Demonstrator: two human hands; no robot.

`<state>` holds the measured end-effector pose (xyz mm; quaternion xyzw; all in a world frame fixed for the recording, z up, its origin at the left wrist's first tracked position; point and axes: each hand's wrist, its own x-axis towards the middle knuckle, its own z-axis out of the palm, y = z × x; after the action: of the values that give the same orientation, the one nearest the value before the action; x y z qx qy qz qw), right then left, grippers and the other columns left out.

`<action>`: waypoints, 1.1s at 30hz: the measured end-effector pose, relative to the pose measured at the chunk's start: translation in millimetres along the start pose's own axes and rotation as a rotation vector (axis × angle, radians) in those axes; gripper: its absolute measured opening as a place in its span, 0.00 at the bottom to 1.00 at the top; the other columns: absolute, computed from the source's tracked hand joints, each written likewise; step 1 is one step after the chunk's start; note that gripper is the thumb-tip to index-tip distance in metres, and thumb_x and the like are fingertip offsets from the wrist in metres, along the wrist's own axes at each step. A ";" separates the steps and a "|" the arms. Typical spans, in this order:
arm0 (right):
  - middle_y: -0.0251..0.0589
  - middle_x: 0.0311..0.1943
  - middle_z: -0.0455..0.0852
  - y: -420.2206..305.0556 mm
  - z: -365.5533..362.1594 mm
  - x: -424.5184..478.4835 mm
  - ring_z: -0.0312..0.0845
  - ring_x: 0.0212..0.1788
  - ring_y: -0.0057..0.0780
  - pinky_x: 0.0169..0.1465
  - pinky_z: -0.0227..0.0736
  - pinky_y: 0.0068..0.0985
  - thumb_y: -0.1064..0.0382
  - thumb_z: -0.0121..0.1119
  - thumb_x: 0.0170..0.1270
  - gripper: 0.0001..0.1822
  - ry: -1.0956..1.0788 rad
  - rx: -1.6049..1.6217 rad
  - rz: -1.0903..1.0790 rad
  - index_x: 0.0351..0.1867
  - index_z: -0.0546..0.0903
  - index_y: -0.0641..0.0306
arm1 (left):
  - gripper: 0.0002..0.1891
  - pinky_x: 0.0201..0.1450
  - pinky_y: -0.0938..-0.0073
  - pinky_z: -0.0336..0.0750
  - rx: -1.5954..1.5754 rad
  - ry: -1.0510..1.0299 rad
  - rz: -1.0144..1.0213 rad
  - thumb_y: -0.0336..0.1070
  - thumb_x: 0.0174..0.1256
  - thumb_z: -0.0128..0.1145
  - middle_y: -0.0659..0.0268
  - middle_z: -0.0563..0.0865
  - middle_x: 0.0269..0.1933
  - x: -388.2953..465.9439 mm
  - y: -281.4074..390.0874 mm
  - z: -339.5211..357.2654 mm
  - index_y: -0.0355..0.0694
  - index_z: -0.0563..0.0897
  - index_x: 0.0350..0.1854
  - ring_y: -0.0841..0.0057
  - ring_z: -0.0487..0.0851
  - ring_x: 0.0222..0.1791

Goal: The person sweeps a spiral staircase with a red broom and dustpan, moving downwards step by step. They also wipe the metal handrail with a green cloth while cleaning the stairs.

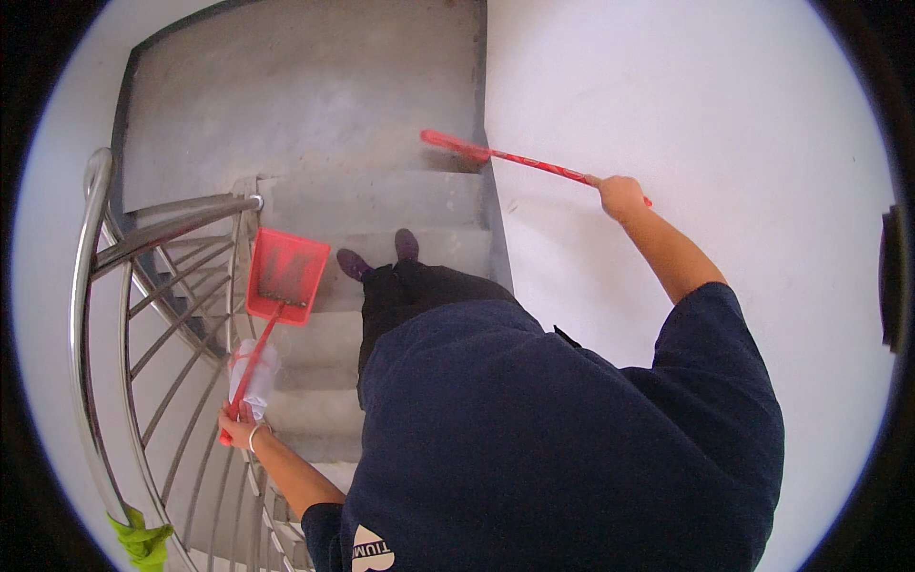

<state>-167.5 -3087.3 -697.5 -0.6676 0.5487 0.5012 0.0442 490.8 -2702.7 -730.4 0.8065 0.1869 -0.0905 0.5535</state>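
My right hand (620, 198) grips the red handle of a broom (457, 146) near its end. The broom's head rests at the edge of the grey landing, by the foot of the right wall, and its dark bristles are blurred. In my left hand (241, 423) is the red handle of a long-handled dustpan (289, 268). Grey dirt and small debris lie in the pan, mostly near the handle side. A white plastic bag (256, 375), tied with something pinkish, hangs by that handle just above my left hand; how it is attached I cannot tell.
Concrete stairs (443, 204) meet a grey landing (300, 100) ahead of my feet (406, 245). Along the left runs a metal stair railing (82, 322) with a green cloth (141, 540) on it. A white wall (665, 93) borders the right side.
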 end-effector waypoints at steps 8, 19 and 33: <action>0.43 0.34 0.83 16.3 -12.7 -25.7 0.81 0.37 0.38 0.38 0.74 0.34 0.66 0.49 0.60 0.31 -0.087 0.112 -0.094 0.65 0.63 0.34 | 0.16 0.30 0.75 0.81 -0.056 0.058 -0.013 0.41 0.56 0.56 0.59 0.83 0.36 8.0 -2.4 33.5 0.30 0.78 0.37 0.68 0.83 0.29; 0.40 0.35 0.84 38.8 -58.3 43.0 0.81 0.39 0.39 0.41 0.75 0.35 0.68 0.49 0.58 0.26 0.045 0.048 -0.103 0.59 0.72 0.38 | 0.14 0.26 0.74 0.76 -0.161 0.001 -0.054 0.39 0.51 0.59 0.60 0.81 0.33 28.9 -15.7 73.4 0.35 0.78 0.38 0.69 0.80 0.28; 0.29 0.14 0.66 -175.5 -77.5 175.7 0.57 0.11 0.18 0.13 0.55 0.21 0.58 0.46 0.66 0.23 -0.274 1.384 -0.260 0.63 0.68 0.46 | 0.17 0.15 0.81 0.71 -0.004 -0.116 0.130 0.45 0.60 0.52 0.59 0.82 0.24 55.4 -20.9 176.6 0.32 0.80 0.31 0.76 0.77 0.14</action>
<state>-1.4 -3186.3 -871.5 -0.4774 0.6464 0.1082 0.5852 543.8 -2848.5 -833.3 0.8092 0.1021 -0.1005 0.5699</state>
